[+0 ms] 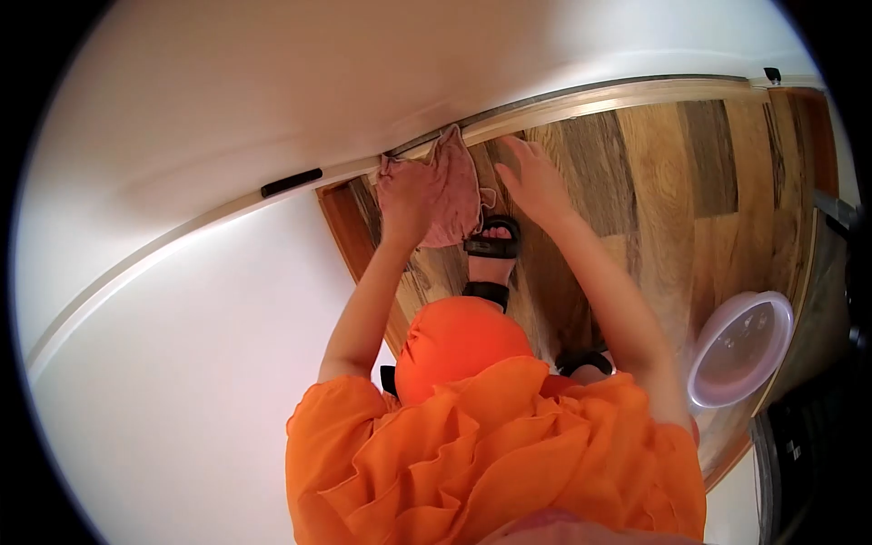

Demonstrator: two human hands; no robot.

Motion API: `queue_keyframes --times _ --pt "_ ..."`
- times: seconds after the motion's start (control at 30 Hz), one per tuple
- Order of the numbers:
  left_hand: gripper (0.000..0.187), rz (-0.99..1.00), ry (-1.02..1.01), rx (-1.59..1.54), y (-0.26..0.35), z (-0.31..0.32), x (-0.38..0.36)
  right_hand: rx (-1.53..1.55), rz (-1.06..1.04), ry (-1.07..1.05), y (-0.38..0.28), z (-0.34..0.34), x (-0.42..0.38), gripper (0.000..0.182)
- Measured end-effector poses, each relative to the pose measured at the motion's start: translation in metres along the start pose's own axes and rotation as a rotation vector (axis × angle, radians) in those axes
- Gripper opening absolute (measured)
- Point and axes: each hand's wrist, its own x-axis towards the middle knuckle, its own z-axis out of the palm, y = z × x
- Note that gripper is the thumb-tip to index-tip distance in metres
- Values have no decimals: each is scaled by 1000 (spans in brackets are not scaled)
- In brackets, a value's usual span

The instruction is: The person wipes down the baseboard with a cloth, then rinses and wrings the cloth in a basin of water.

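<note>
A pink cloth [451,186] with a pale hemmed edge hangs bunched against the foot of the white wall, just above the wooden floor. My left hand [407,207] is on the cloth's left part and grips it; the fingertips blend into the fabric. To the right of the cloth, my right hand [538,182] holds nothing. Its thumb and fingers are apart, close to the baseboard [590,102]. Both arms stretch forward from orange sleeves.
A pale, translucent basin [740,350] stands on the wood-patterned floor [649,182] at the right. My sandalled foot [492,241] is just below the cloth. A white wall [300,100] runs across the front. A dark object [808,454] fills the lower right edge.
</note>
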Motion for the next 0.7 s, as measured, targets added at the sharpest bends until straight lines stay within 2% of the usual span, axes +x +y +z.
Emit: queue_keyframes --times 0.07,0.17,0.27,0.37,0.47,0.57,0.67,0.7 --pt "39 -120 -91 -104 5 46 8 -63 -8 12 17 -3 -9 40" --pt "43 -10 104 -120 3 73 22 -197 36 51 51 -10 -19 40" --pt "39 22 243 48 -4 88 44 -240 151 103 85 -20 -29 39" --pt "35 -279 275 -65 9 87 59 -180 208 128 112 -30 -35 37" --pt "33 -465 236 -3 6 89 55 -125 264 140 119 -43 -29 35" --pt "33 -220 240 60 6 102 67 -55 282 183 148 -48 -27 34" --pt "30 -69 87 181 12 80 68 -76 172 241 175 -42 -30 31" --pt "30 -96 123 149 -2 83 57 -125 161 238 178 -40 -30 31"
